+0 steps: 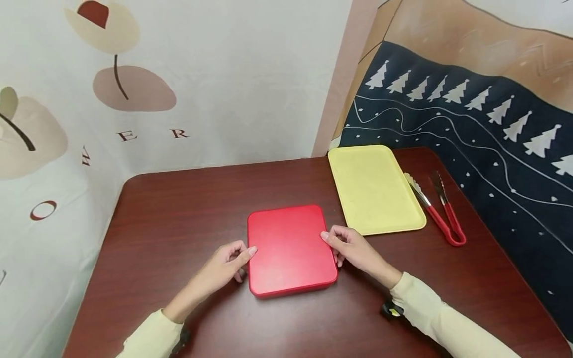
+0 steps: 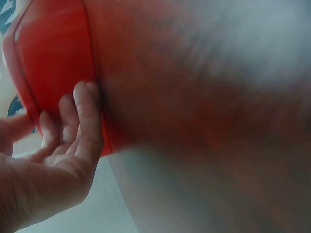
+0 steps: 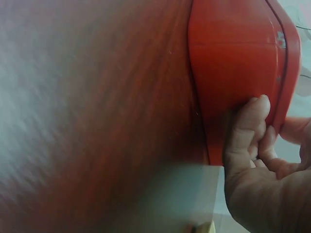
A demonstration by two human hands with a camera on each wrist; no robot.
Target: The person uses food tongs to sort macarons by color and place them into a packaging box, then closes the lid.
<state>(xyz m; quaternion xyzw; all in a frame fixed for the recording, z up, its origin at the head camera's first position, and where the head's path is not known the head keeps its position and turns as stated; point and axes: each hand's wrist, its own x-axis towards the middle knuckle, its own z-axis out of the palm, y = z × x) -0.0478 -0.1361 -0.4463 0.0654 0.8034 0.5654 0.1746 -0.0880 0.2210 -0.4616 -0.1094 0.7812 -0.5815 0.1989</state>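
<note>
A red lidded box [image 1: 291, 248] with rounded corners sits on the table in front of me, its smooth lid facing up. My left hand [image 1: 226, 263] grips its left side, thumb on the lid's edge and the other fingers lower down. On the opposite side, my right hand [image 1: 353, 246] holds it the same way. In the left wrist view, the fingers of the left hand [image 2: 63, 145] lie against the box's side wall [image 2: 58, 58] below the lid's rim. The right wrist view has the right hand [image 3: 267, 165] with fingertips just under the lid's rim [image 3: 286, 68].
A yellow tray [image 1: 378, 191] lies flat at the back right, close beyond my right hand. Right of it are tongs [image 1: 440, 211] with red handles, spread apart. The brown table [image 1: 188, 209] meets printed cloth [image 1: 246, 89] at its back and right edges.
</note>
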